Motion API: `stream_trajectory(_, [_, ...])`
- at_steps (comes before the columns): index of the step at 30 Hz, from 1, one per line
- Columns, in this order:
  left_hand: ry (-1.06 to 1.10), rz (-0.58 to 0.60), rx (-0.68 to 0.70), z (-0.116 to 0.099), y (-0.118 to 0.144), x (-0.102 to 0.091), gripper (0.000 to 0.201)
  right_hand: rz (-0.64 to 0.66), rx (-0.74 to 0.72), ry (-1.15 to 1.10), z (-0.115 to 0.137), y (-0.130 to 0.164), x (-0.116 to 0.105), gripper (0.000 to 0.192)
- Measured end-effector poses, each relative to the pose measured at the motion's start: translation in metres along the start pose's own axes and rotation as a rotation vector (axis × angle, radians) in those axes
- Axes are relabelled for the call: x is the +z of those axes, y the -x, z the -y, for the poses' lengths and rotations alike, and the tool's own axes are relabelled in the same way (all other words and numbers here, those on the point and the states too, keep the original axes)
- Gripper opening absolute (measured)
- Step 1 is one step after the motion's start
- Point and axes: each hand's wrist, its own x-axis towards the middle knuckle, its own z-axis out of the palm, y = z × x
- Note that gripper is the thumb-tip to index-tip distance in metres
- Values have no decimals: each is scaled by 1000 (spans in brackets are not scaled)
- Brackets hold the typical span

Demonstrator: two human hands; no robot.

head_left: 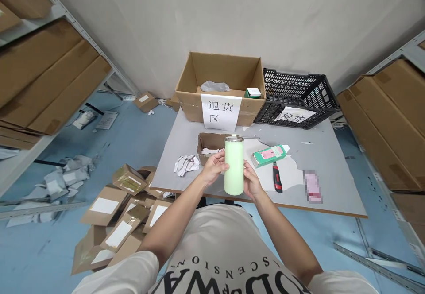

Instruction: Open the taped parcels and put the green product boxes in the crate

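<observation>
A light green tumbler (234, 170) with a metal rim and a lid stands upright between my hands, above the table's front edge. My left hand (213, 168) grips its left side, thumb toward me. On its other side my right hand (251, 179) is closed against the wall of the tumbler, its fingers partly hidden. Behind the tumbler sits a small open cardboard box (206, 142) with paper inside. Crumpled paper (186, 164) lies left of that box. To the right are a green and pink box (270, 155) and a red and black utility knife (277, 178).
A large labelled cardboard box (187, 103) and a black plastic crate (295, 91) stand at the table's (341, 192) back. A pixelated pink item (312, 187) lies at the right. Several opened cartons (116, 216) are heaped on the floor at left. Shelves with boxes (49, 81) flank both sides.
</observation>
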Motion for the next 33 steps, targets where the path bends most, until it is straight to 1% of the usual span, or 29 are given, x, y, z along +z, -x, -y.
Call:
stream_trajectory(3, [-13, -66, 78, 6, 1, 1, 68, -6, -53, 120, 2, -2, -3, 45])
stream_trajectory(5, [-40, -105, 128, 8, 2, 2, 71, -11, -114, 180, 2, -5, -6, 46])
stream_trajectory(11, [-207, -197, 277, 11, 6, 8, 70, -122, -383, 352, 6, -3, -8, 48])
stream_trajectory(14, [-327, -267, 366, 15, 8, 13, 66, -122, -438, 458, 13, 3, -1, 59])
stream_trajectory(16, [-415, -326, 400, 18, 10, 15, 64, -109, -425, 489, 18, 5, 5, 68])
stream_trajectory(18, [-484, -374, 426, 21, 11, 16, 65, -108, -383, 489, 21, 4, 12, 71])
stream_trajectory(22, [-588, -418, 488, 24, 14, 19, 64, -145, -311, 480, 25, 0, 22, 69])
stream_trajectory(26, [-664, -444, 469, 21, 17, 27, 55, -180, -270, 446, 29, -4, 25, 64])
stream_trajectory(28, [-687, -425, 472, 17, 19, 30, 52, -164, -260, 406, 32, -7, 22, 59])
stream_trajectory(29, [-695, -394, 481, 15, 21, 30, 54, -144, -257, 385, 33, -9, 18, 57])
stream_trajectory(31, [-693, -306, 496, 11, 24, 28, 61, -89, -251, 355, 37, -13, 9, 52])
stream_trajectory(33, [-641, -226, 483, 8, 27, 23, 66, -33, -245, 326, 39, -16, -1, 50])
